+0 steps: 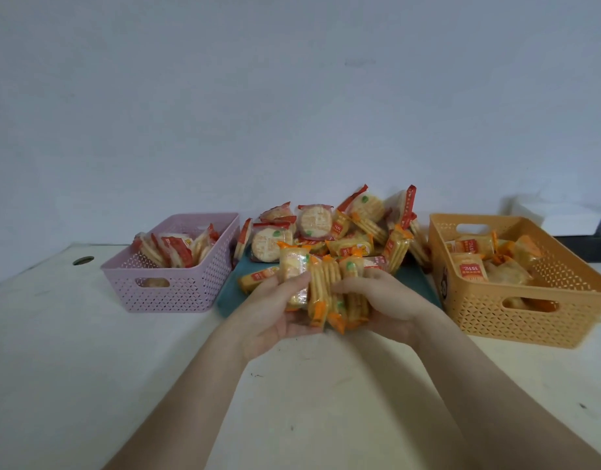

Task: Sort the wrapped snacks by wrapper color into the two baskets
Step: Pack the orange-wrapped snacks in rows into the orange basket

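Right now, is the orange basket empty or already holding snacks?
Partly filled: several orange-wrapped snacks lie inside the orange basket, with bare inner wall showing above them.

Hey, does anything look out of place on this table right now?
Nothing looks damaged. One red-wrapped snack stands on edge just outside the pink basket, beside the pile. Visible contents match: red there, orange in the orange basket.

A single wide-angle view from the person's head — facing forward and down across the table [88, 351] to the wall [292, 96] at 12 o'clock, close in; pink basket [170, 293] at 10, orange basket [516, 320] at 2 o'clock.
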`<state>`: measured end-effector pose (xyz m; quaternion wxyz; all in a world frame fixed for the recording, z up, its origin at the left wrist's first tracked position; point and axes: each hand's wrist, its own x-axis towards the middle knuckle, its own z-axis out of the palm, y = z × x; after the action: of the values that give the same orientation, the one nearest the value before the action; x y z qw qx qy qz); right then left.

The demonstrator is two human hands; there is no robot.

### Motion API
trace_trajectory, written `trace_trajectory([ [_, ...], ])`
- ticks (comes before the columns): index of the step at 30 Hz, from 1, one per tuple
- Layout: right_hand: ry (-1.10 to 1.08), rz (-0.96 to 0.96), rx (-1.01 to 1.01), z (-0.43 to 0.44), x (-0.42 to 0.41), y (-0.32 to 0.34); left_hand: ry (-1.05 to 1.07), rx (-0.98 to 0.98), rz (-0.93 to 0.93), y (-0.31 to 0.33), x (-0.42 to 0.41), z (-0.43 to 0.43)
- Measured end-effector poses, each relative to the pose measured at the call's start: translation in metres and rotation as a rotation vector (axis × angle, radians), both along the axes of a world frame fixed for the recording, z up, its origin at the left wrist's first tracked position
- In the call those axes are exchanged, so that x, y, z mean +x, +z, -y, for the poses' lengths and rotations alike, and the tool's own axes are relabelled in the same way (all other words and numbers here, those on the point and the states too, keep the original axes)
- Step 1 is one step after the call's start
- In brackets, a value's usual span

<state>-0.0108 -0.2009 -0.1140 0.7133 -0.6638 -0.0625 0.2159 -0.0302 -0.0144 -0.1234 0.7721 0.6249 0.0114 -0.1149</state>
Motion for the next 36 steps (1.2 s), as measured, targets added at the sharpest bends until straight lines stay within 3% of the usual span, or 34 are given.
trace_trajectory([
  [5, -0.019, 0.187, -0.104, 0.016, -0.006, 0.021, 0.076, 0.059, 0.16, 0.012, 0.006, 0.028],
  [9, -0.245, 0.55, -0.261, 0.041, -0.01, 0.043, 0.112, 0.063, 0.267, 0.038, 0.011, 0.066],
  [12, -0.421, 0.695, -0.361, 0.071, -0.014, 0.064, 0.084, 0.118, 0.3, 0.059, 0.018, 0.109],
  [14, -0.522, 0.709, -0.41, 0.098, -0.01, 0.07, 0.03, 0.164, 0.283, 0.072, 0.023, 0.143],
  [17, -0.595, 0.564, -0.496, 0.124, -0.004, 0.072, -0.069, 0.22, 0.254, 0.089, 0.028, 0.175],
  [21, -0.529, 0.403, -0.644, 0.164, -0.004, 0.066, -0.15, 0.253, 0.23, 0.09, 0.034, 0.21],
  [26, -0.644, 0.543, -0.98, 0.19, -0.011, 0.05, -0.019, 0.857, 0.479, 0.062, 0.046, 0.206],
  [28, -0.606, 0.524, -1.041, 0.194, -0.014, 0.044, -0.112, 1.025, 0.429, 0.051, 0.042, 0.206],
  [32, -0.585, 0.598, -1.204, 0.191, -0.015, 0.026, -0.238, 0.951, 0.205, 0.037, 0.04, 0.215],
  [36, -0.714, 0.737, -1.142, 0.19, -0.016, 0.017, -0.128, 0.939, 0.376, 0.031, 0.033, 0.216],
])
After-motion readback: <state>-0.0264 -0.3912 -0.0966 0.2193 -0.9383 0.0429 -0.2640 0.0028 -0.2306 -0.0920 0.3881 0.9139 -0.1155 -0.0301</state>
